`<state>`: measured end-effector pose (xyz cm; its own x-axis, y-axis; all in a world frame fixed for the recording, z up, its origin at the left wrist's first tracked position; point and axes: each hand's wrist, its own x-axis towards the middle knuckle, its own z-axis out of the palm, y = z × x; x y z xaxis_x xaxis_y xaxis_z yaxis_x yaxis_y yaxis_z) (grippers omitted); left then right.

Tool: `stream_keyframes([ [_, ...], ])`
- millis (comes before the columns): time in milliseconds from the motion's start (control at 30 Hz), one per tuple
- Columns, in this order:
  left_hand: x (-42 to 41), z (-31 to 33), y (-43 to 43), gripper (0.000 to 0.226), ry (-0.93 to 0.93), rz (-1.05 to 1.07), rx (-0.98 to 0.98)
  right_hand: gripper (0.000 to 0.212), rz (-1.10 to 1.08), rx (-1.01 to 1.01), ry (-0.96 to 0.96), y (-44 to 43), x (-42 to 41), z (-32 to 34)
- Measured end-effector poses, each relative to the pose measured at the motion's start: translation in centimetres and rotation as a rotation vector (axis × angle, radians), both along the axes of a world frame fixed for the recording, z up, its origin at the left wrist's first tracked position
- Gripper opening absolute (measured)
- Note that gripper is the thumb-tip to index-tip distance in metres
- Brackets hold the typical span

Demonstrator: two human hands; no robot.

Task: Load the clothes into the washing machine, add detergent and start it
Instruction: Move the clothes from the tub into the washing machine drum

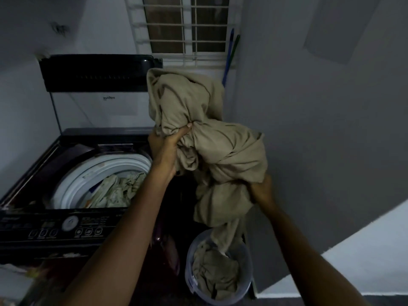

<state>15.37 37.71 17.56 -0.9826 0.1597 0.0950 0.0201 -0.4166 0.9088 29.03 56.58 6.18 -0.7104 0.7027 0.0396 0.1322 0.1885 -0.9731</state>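
A large beige cloth hangs bunched in the air, to the right of the washing machine. My left hand grips its upper folds. My right hand grips the lower bunch. One end of the cloth trails down into the laundry basket on the floor. The machine's lid stands open. Pale patterned clothes lie inside its white drum.
More beige fabric fills the basket. The control panel with a dial and buttons faces me. A barred window is behind, with broom handles in the corner. A grey wall stands close on the right.
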Motion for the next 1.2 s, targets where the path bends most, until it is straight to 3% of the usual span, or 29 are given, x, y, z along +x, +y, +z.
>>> stream_keyframes([
  [100,-1.6,-2.2,-2.2,0.077,0.125,0.032,-0.395,0.022,-0.170,0.185,0.045,4.2,1.4,3.6],
  [200,-1.2,-3.4,-2.0,0.086,0.271,-0.026,-0.762,0.025,-0.215,0.445,0.116,6.0,1.0,7.4],
  [300,0.1,-3.9,-0.2,0.075,0.344,-0.107,-0.902,0.024,-0.121,0.579,0.135,3.3,-1.3,10.0],
  [400,0.6,-3.9,0.9,0.075,0.285,-0.121,-0.813,0.033,0.263,0.573,0.075,0.6,-2.7,11.2],
  [500,-0.5,-4.3,0.3,0.078,0.149,-0.071,-0.698,0.066,0.570,0.017,-0.035,-0.1,-2.5,11.1],
  [533,-1.0,-4.4,0.0,0.078,0.109,-0.080,-0.647,0.067,0.602,-0.154,0.001,0.0,-2.6,10.7],
  [600,-1.1,-4.1,-0.4,0.087,0.075,-0.109,-0.549,0.057,0.575,-0.297,0.100,-0.1,-2.8,10.0],
  [767,0.1,-4.0,-0.4,0.114,0.120,-0.167,-0.460,0.035,0.439,-0.200,0.116,-0.4,-2.8,10.2],
  [967,0.3,-5.0,-0.9,0.144,0.182,-0.242,-0.580,0.034,0.381,-0.139,0.230,-1.8,-2.2,12.0],
  [1100,1.7,-4.6,0.1,0.140,0.162,-0.272,-0.406,0.016,0.382,-0.118,0.194,-2.6,-2.2,14.2],
  [1200,2.2,-3.5,0.8,0.126,0.076,-0.226,-0.265,0.032,0.372,-0.259,0.159,-3.0,-2.4,15.3],
])
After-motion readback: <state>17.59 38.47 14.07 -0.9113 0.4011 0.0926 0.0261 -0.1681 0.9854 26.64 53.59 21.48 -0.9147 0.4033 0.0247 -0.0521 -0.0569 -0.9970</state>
